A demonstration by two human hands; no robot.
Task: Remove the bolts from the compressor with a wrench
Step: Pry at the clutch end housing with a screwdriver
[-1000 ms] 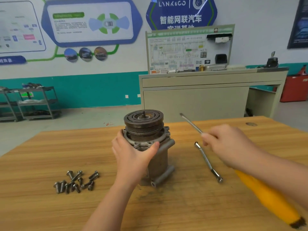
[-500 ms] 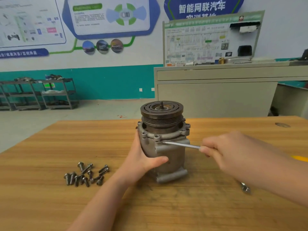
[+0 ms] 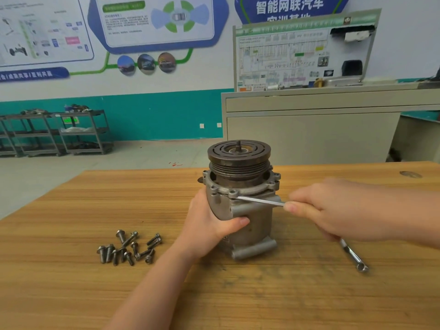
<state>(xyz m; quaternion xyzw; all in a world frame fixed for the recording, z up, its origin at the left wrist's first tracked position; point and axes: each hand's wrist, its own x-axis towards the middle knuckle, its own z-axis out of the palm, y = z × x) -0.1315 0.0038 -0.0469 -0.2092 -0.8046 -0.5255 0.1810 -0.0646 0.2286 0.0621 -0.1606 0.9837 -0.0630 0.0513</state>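
The compressor (image 3: pixel 242 210) under my left hand (image 3: pixel 209 225) is dull grey cast metal, its pulley darker and ridged. The wrench (image 3: pixel 258 200) my right hand (image 3: pixel 333 210) pinches is bright, smooth steel. Loose bolts (image 3: pixel 129 247), lower left, are matt grey metal. The table (image 3: pixel 262 298) shows striped wood grain, satin finish.

Automotive training workshop; wall charts (image 3: pixel 157 22), parts racks (image 3: pixel 83 132), wooden workbench (image 3: pixel 71 270).

On the table (image 3: pixel 71 270) the compressor (image 3: pixel 247 210) stands mid-far, bolts (image 3: pixel 129 248) near-left of it, a second wrench (image 3: pixel 353 258) near-right, a cabinet (image 3: pixel 309 129) far behind.
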